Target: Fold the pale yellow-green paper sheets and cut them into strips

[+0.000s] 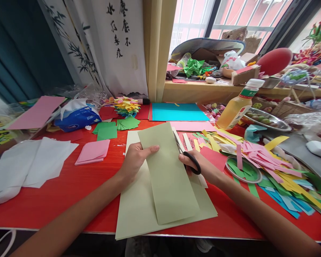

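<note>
My left hand (135, 159) pinches the left edge of a pale green paper sheet (168, 175), thumb on top, lifting it above a larger pale green sheet (133, 210) that lies on the red table (69, 189). My right hand (203, 167) grips black-handled scissors (188, 157) at the sheet's right edge, blades pointing away along that edge. A thin pale strip (202, 180) hangs beside the cut edge under my right hand.
Coloured paper strips (280, 175) pile up at the right near a round lid (243, 169). A juice bottle (239, 105), a metal dish (267, 119), a cyan sheet (178, 112), green and pink squares (107, 132), a tissue pack (77, 116) and white papers (34, 164) lie around.
</note>
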Action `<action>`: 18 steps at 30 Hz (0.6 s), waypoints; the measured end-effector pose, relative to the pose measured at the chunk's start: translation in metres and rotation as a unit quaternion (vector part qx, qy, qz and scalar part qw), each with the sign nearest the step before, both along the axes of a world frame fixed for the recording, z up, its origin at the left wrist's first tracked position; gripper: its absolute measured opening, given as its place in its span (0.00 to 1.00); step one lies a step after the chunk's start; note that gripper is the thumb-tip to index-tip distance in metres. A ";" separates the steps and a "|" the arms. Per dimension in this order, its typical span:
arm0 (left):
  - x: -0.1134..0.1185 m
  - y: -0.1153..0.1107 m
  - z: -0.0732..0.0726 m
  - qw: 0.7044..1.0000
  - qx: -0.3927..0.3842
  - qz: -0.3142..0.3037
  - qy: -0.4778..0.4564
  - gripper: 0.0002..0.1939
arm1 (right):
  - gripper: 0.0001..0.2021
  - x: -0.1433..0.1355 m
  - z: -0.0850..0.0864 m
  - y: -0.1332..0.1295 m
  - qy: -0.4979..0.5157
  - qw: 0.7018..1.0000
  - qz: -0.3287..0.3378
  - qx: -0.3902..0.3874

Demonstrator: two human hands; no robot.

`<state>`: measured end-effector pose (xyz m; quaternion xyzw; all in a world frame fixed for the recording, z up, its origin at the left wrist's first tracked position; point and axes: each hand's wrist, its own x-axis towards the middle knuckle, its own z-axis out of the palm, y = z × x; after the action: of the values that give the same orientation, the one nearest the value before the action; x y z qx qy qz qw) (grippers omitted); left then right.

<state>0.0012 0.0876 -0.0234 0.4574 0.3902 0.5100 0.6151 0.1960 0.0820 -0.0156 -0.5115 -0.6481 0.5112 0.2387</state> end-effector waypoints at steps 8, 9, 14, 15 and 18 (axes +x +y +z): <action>0.001 -0.001 -0.001 1.000 0.002 -0.009 0.012 0.19 | 0.23 0.001 -0.006 0.001 -0.016 1.000 0.000 0.018; 0.001 -0.001 -0.001 1.000 0.000 -0.009 0.014 0.19 | 0.23 0.001 -0.006 0.001 -0.017 1.000 -0.003 0.020; 0.001 -0.001 0.000 1.000 -0.005 -0.014 0.019 0.19 | 0.23 -0.001 -0.006 0.000 -0.010 1.000 -0.014 0.022; 0.001 -0.001 0.000 1.000 -0.005 -0.015 0.019 0.19 | 0.23 -0.001 -0.005 -0.001 -0.006 1.000 -0.017 0.019; 0.001 -0.001 -0.001 1.000 -0.004 -0.020 0.016 0.18 | 0.23 -0.002 -0.004 -0.002 0.007 1.000 -0.015 0.011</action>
<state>0.0019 0.0867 -0.0248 0.4709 0.3932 0.4888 0.6203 0.1942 0.0802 -0.0196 -0.5153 -0.6442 0.5036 0.2566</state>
